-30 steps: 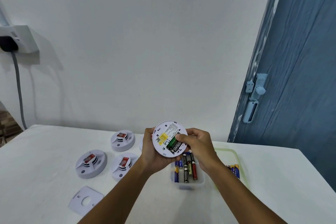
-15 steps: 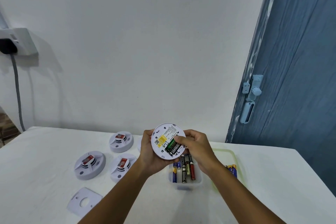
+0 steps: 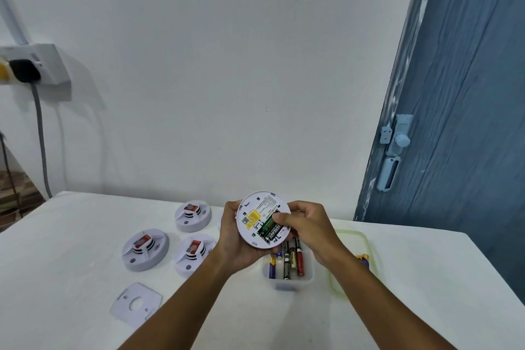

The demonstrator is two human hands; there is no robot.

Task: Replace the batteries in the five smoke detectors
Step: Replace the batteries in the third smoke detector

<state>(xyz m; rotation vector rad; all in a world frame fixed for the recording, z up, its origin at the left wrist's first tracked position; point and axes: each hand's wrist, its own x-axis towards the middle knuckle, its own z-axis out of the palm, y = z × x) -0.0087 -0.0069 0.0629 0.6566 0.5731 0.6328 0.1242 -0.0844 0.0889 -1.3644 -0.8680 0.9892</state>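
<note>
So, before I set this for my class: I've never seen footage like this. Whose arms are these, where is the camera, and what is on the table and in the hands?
The camera sits on a person's head and looks forward and down, so the two bare arms are the wearer's own. There is no machine.

The left hand grips a round white smoke detector, turned back-up. The right hand has its thumb on the green batteries in the detector's open compartment.

On the white table lie three more detectors, face-up, and a flat white mounting plate. Under the hands stands a clear tub of loose batteries. A green-rimmed lid lies to its right.
</note>
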